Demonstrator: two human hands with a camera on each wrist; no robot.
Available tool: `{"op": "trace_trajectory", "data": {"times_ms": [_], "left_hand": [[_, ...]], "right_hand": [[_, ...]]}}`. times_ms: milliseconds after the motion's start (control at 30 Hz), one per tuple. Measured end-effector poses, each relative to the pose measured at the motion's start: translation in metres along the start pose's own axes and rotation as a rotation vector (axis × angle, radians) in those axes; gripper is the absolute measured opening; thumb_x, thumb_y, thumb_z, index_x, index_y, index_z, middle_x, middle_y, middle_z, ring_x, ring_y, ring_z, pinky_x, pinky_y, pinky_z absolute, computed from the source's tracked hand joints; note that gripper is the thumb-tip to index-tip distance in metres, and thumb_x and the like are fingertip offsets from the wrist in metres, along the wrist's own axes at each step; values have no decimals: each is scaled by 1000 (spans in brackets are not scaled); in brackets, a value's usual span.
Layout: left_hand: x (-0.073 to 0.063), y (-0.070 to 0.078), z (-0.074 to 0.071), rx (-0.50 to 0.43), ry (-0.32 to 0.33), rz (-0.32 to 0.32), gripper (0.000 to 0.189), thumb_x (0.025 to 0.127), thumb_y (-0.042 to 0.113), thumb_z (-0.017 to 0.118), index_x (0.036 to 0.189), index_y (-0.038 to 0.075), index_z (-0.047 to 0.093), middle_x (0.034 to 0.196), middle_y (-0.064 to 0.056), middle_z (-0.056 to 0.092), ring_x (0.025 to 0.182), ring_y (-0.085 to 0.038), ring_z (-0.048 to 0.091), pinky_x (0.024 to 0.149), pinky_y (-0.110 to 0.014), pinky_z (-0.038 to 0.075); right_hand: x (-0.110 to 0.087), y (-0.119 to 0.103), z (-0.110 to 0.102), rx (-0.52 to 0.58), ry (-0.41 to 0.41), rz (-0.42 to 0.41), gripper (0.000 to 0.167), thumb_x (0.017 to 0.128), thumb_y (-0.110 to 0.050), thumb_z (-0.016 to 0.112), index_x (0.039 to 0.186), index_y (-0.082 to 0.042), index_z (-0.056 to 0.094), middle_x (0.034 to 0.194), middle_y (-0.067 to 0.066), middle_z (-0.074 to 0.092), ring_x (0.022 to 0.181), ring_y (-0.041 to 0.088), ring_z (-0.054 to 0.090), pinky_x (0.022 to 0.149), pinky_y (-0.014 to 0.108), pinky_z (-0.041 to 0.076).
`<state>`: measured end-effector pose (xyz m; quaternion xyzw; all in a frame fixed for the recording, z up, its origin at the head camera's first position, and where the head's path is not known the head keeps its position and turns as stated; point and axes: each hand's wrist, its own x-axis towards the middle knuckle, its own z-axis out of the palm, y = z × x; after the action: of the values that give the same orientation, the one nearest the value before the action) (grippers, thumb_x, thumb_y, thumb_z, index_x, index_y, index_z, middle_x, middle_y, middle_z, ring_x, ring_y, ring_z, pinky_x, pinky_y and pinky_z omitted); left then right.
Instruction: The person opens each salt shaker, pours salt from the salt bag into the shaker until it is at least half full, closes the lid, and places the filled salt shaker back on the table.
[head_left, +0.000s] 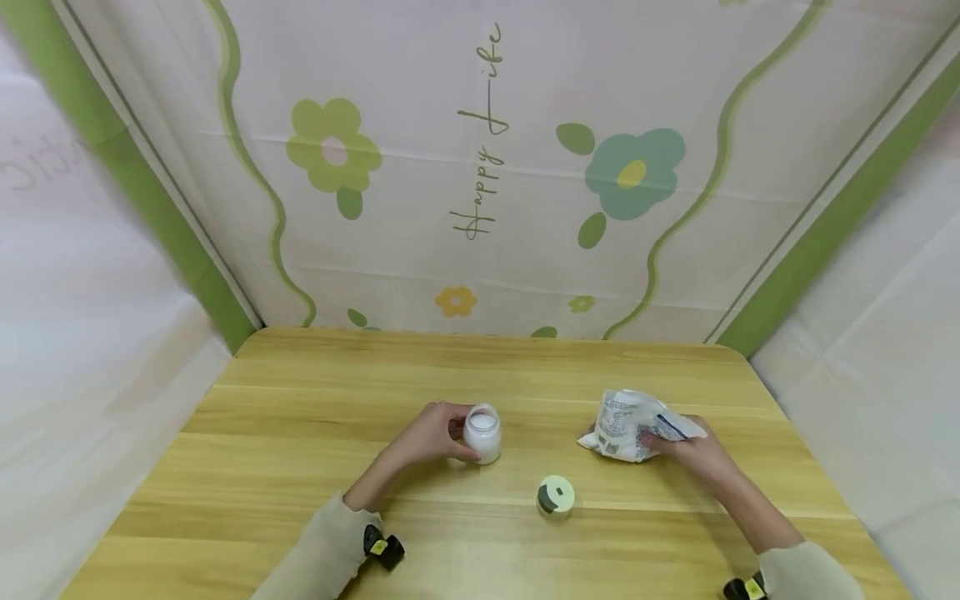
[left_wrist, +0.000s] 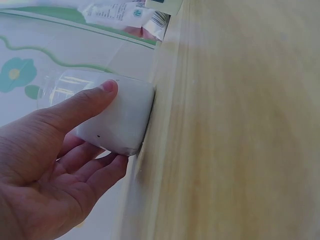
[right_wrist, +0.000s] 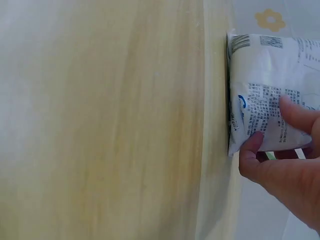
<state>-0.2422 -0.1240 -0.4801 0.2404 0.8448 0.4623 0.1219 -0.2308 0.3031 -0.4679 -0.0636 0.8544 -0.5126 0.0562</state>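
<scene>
A clear jar [head_left: 483,440] with white contents stands upright and uncovered on the wooden table. My left hand [head_left: 437,435] holds it from the left side, thumb toward the front. In the left wrist view the thumb lies along the jar's wall [left_wrist: 127,112], with the other fingers around its far side. To the right, my right hand [head_left: 696,454] grips a white printed plastic bag [head_left: 621,427], crumpled toward the top. The right wrist view shows the bag's lower edge at the tabletop, with fingers and thumb pressed into its printed side [right_wrist: 265,72].
A round pale green lid [head_left: 557,495] with a dark grey patch lies on the table between the hands, nearer the front. Behind the table [head_left: 300,517] hangs a flowered curtain [head_left: 405,242], with white fabric walls [head_left: 97,333] on both sides.
</scene>
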Motion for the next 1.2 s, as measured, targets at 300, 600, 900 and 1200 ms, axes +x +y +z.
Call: {"op": "trace_trajectory", "data": {"times_ms": [300,600,900,1200], "left_hand": [[0,1,1,-3,2,4,61,74,17,89,128,5,66,123,-10,70,116,-26,66,95,-30,55],[-1,1,0,-9,0,7,60,74,16,89,128,4,66,123,-11,70,117,-27,65,96,-34,55],[-2,0,2,6,-4,3,59,74,17,89,127,5,66,122,-10,71,116,-26,66,97,-35,55],[-3,2,2,-17,9,19,59,74,14,89,127,4,66,123,-12,70,117,-28,66,98,-37,54]], "right_hand": [[-8,7,10,-355,79,-105,70,76,-27,87,131,4,57,123,24,66,113,35,63,94,39,51],[-8,12,18,-357,137,-178,54,72,-22,90,113,1,64,100,12,72,85,0,58,73,21,51],[-7,19,19,-405,137,-214,53,72,-22,90,111,2,63,91,5,69,78,3,55,68,22,48],[-3,15,5,-221,3,-117,66,79,-19,85,132,5,55,120,21,66,97,0,58,84,20,51]]}}
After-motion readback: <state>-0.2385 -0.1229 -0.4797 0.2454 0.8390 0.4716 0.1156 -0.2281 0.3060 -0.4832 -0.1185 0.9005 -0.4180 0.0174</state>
